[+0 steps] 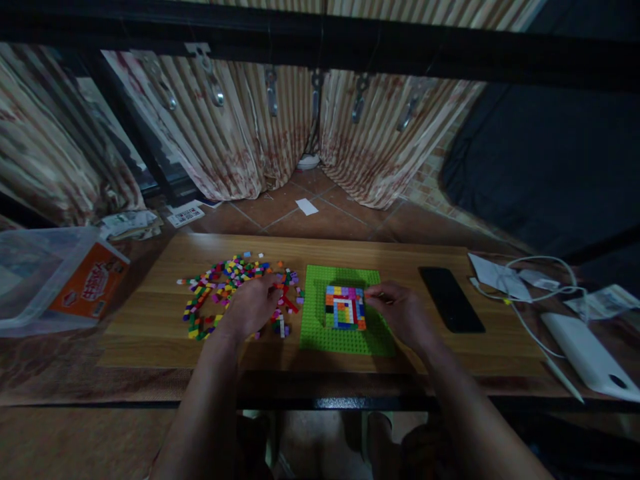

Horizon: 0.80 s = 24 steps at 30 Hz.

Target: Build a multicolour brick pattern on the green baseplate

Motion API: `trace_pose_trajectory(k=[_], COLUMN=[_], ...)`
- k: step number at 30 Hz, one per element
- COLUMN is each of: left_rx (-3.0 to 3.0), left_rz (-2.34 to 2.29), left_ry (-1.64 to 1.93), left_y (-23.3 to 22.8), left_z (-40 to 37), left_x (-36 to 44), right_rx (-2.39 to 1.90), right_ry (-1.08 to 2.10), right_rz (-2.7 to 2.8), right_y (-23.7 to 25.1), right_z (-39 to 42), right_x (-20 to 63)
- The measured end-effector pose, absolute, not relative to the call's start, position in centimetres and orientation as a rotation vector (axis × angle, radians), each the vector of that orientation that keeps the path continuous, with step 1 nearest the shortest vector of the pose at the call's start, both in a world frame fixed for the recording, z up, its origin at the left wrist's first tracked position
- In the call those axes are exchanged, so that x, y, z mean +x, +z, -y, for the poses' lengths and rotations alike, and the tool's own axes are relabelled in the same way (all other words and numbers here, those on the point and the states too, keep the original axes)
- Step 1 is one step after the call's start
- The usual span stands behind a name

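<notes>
My left hand (254, 305) reaches over loose toy building bricks (243, 268) on the left of the board, with its fingers bent together beside a long red piece (289, 304). Whatever lies between those fingertips is too small to make out. A green studded baseplate (313, 333) carries a square, multicoloured brick build (346, 309), made of nested rings of bricks. At its upper right corner is my right hand (397, 307), thumb and finger pinched together. Any piece in that pinch is hidden.
The wooden board (425, 357) also bears a black phone (451, 299) right of the baseplate. Farther right are a white power bank (593, 353) and a looped white cable (570, 267). A clear plastic bin (40, 253) stands at far left. Curtains (260, 147) hang behind.
</notes>
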<state>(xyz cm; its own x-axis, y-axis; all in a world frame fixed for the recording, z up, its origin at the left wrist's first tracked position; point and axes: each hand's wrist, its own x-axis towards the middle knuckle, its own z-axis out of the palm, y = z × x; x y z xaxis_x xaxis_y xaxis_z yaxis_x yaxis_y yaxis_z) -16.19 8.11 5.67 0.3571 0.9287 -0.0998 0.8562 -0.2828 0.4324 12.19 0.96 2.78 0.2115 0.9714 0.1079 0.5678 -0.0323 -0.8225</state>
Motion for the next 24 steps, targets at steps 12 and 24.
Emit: trace_pose_trajectory(k=[12,24], left_rx=[2.221,2.22], left_rz=[-1.571,-1.531], left_ry=[0.2,0.231], left_y=[6.2,5.6], left_z=[-8.0,-8.1], left_x=[-15.5,-16.1], right_rx=[-1.627,-1.706], right_ry=[0.681,0.865], right_rz=[1.517,1.365], right_y=[0.7,1.6], right_z=[-1.5,-1.5], right_x=[11.9,12.7])
